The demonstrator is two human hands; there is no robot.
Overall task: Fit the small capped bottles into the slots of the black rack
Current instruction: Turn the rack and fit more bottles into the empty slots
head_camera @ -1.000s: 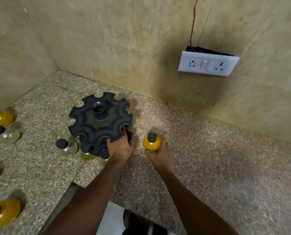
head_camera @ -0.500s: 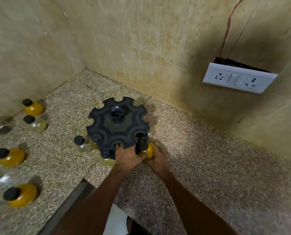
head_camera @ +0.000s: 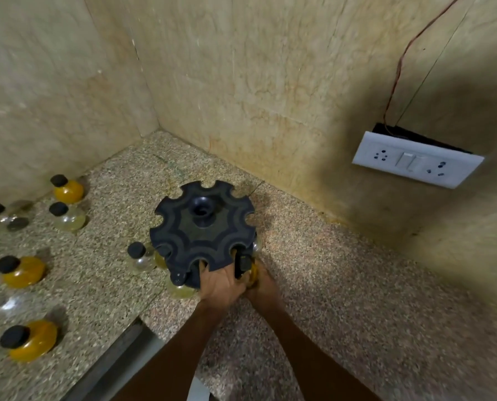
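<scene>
The right hand [head_camera: 263, 285], which a second ago held the yellow capped bottle [head_camera: 248, 270] apart, now grips it at a near-edge slot of the black rack [head_camera: 202, 227]; the left hand [head_camera: 217, 280] grips the rack's rim. Seating looks nearly done.

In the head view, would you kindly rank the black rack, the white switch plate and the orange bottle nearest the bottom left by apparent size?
1. Switch plate and black rack: look alike in spread, so left unranked.
2. Orange bottle: clearly smallest, though nearer the camera.
</scene>
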